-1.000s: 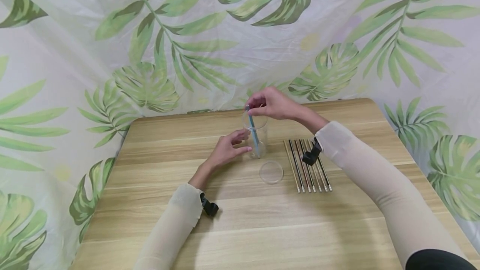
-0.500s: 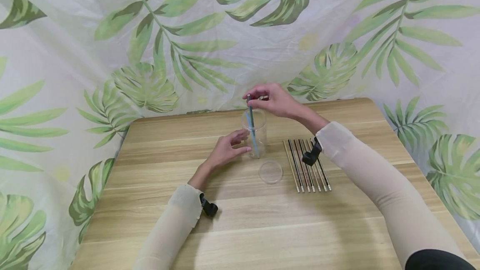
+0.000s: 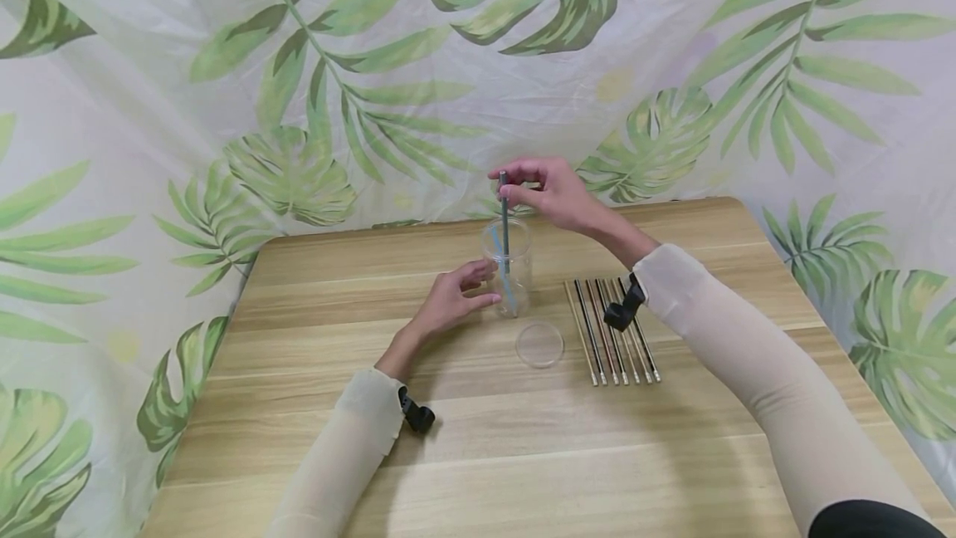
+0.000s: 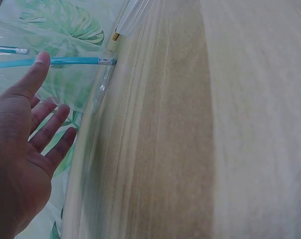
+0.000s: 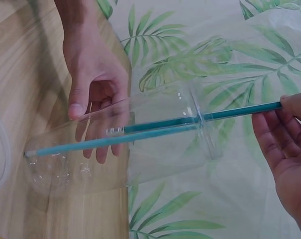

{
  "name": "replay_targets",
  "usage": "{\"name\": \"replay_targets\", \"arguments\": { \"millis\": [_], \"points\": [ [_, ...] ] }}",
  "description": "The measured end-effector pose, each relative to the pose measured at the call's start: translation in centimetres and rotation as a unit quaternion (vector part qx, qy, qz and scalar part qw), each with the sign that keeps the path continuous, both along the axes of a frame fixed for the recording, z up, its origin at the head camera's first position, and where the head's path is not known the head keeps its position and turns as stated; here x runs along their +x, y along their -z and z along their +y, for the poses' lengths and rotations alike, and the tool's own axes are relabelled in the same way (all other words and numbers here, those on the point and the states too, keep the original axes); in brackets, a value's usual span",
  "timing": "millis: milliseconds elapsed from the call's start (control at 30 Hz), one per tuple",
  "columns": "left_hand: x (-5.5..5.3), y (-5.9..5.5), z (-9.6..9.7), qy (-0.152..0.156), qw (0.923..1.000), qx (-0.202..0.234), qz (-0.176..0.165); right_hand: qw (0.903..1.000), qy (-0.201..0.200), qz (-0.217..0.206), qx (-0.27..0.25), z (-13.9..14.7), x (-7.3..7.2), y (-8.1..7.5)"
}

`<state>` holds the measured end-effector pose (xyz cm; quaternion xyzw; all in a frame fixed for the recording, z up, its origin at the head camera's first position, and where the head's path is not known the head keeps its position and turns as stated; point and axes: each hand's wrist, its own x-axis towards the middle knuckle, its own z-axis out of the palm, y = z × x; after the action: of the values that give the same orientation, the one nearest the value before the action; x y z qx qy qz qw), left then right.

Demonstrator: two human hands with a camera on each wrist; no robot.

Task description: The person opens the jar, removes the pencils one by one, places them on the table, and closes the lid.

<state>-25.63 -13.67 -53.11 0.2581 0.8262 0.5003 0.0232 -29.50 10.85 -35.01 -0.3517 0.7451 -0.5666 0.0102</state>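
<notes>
A tall clear plastic jar (image 3: 520, 276) stands upright near the table's back edge. My right hand (image 3: 551, 189) pinches the upper end of a dark teal pencil (image 5: 240, 110) between thumb and fingers. That pencil's eraser end hangs inside the jar, clear of the bottom, while its top sticks out above the rim. A lighter blue pencil (image 5: 90, 145) leans inside, its eraser end down at the jar's base. Loosely spread around the jar's left side is my left hand (image 3: 451, 297), thumb and fingers right at the wall, not gripping tightly.
A round clear lid (image 3: 540, 345) lies flat on the wooden table (image 3: 508, 455) in front of the jar. To its right, several pencils (image 3: 597, 330) lie in a row, partly under my right wrist's black camera (image 3: 620, 314). A leaf-patterned cloth (image 3: 403, 106) hangs behind.
My right hand has risen, drawing the dark teal pencil partway up out of the jar. The lighter blue pencil stays leaning inside. My left hand has kept its place.
</notes>
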Motion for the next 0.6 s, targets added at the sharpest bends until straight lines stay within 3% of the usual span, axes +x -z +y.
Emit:
{"name": "replay_targets", "arguments": {
  "millis": [600],
  "points": [
    [0.0, 0.0, 0.0, 0.002, 1.0, 0.003, 0.006, 0.9934, 0.037, -0.007, -0.109, 0.5, 0.4, -1.6]
  ]
}}
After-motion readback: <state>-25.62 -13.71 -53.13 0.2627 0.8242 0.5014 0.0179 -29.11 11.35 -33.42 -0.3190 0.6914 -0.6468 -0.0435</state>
